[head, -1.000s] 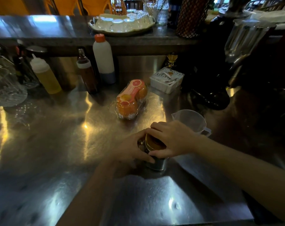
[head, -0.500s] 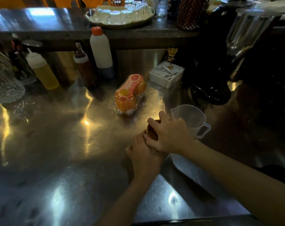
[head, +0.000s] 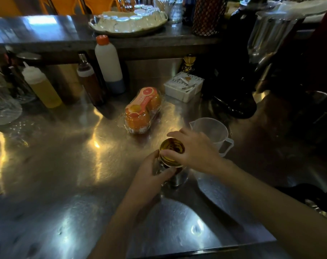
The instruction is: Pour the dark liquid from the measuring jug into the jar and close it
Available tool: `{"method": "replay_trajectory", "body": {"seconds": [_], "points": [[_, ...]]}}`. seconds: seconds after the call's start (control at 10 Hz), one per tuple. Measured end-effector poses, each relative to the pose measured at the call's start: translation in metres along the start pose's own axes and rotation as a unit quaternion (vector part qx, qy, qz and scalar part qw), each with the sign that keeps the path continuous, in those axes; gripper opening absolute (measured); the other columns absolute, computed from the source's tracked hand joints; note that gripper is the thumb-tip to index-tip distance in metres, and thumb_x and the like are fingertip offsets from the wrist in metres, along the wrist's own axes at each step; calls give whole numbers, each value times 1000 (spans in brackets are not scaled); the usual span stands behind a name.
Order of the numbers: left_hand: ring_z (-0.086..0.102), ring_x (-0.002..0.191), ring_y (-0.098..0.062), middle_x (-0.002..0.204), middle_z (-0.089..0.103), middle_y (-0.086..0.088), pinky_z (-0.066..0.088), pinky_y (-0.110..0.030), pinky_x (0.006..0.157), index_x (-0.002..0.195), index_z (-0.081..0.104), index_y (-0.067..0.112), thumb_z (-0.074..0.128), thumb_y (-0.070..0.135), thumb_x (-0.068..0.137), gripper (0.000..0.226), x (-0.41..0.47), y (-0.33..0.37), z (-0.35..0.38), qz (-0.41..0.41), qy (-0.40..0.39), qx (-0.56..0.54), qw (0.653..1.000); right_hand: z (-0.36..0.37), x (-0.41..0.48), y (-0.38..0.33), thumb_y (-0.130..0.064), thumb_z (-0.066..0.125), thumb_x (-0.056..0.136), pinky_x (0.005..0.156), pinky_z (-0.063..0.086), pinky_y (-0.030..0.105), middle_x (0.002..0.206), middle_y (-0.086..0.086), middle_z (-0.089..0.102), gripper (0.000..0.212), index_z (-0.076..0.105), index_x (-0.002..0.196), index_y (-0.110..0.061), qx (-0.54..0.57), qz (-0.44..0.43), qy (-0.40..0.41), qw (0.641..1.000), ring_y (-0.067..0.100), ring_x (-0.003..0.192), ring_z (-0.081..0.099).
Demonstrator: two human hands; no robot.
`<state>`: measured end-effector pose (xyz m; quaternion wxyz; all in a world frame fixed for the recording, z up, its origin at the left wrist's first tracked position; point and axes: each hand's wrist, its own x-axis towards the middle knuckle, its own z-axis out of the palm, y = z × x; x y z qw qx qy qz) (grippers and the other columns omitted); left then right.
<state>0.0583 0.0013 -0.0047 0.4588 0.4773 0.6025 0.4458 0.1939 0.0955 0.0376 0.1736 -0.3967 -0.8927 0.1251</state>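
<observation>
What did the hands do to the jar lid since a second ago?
The right hand turned on the gold lid: its fingers slid off the top, so the lid's face now shows. The left hand shifted lower round the jar. Both kept their hold. The measuring jug and the orange pack stayed put.

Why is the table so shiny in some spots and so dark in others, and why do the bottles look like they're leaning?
In the head view, the steel counter mirrors lamps as bright streaks, while dim light leaves the right side nearly black. The wide-angle lens bends the edges, so the yellow squeeze bottle seems tilted. The gold lid glints under the right hand; the left hand shades the jar.
</observation>
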Motion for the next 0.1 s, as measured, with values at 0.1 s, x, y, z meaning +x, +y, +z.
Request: {"method": "replay_trajectory", "body": {"seconds": [0.1], "points": [[56,109,4,127,58,14,42,-11,77,117,55,44,71,49,70,50,2,14,-25,7,-19,67,998,-15,7,13,-54,55,79,78,45,36,109,4,58,50,54,118,-22,80,6,10,997,20,96,54]]}}
